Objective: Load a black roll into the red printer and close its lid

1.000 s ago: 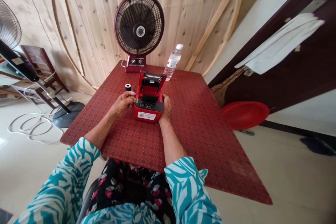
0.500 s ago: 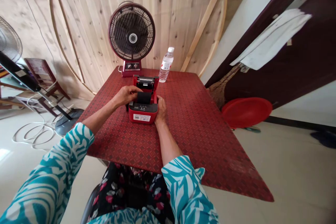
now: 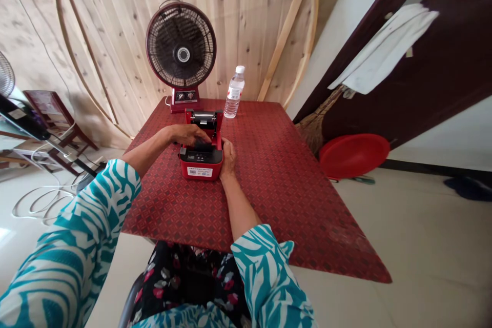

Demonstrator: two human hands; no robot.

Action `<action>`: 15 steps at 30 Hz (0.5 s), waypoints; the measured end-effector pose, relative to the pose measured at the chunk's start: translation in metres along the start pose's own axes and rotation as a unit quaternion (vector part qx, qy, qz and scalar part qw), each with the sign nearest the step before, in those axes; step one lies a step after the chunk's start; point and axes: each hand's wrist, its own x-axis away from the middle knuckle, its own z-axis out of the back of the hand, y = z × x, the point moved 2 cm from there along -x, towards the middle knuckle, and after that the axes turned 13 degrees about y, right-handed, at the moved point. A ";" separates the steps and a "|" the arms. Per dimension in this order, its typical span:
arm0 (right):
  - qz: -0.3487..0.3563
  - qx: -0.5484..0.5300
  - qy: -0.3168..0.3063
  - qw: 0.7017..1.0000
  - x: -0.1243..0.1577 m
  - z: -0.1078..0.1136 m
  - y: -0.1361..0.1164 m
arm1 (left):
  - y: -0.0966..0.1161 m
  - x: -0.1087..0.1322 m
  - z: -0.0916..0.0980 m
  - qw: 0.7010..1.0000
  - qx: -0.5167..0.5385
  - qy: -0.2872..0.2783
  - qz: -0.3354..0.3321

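Nearest, teal-and-white patterned sleeves (image 3: 65, 246) are seen reaching forward over a floral lap (image 3: 188, 277) to a red counter (image 3: 277, 200). Directly ahead, a small red printer (image 3: 200, 164) is set on the counter, with its lid raised and a dark compartment exposed. The right grip (image 3: 228, 158) is closed against the printer's right side, so that the body is braced. The left grip (image 3: 188, 135) is held curved over the compartment, with the fingers dipped toward it; whether anything is pinched cannot be told, as the hand hides that spot. Such handling seems best done with the base kept steady and the raised lid left unbumped. Farther off, a water bottle (image 3: 233, 93) and a dark fan (image 3: 180, 51) are placed at the counter's far end, and a red basin (image 3: 353, 155) is seen on the floor to the right.
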 end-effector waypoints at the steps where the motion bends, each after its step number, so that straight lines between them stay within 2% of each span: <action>1: -0.001 -0.003 0.000 1.000 0.000 0.000 0.001 | 0.000 0.002 0.001 1.000 0.019 0.003 0.012; 6: -0.005 -0.007 0.001 1.000 -0.001 0.000 0.007 | 0.001 0.009 0.006 0.994 0.067 0.069 0.058; 8: -0.005 -0.010 0.000 1.000 -0.002 0.000 0.008 | -0.002 0.005 0.004 0.994 0.057 0.077 0.045; 10: -0.008 -0.012 0.001 1.000 -0.002 0.000 0.009 | -0.008 -0.002 -0.002 0.997 0.039 0.059 0.031; 12: -0.010 -0.009 0.004 1.000 -0.003 0.001 0.010 | -0.014 -0.011 -0.007 0.999 -0.012 0.038 0.010; 15: -0.005 -0.005 0.004 1.000 -0.004 0.001 0.012 | -0.022 -0.019 -0.012 0.992 -0.108 0.041 -0.053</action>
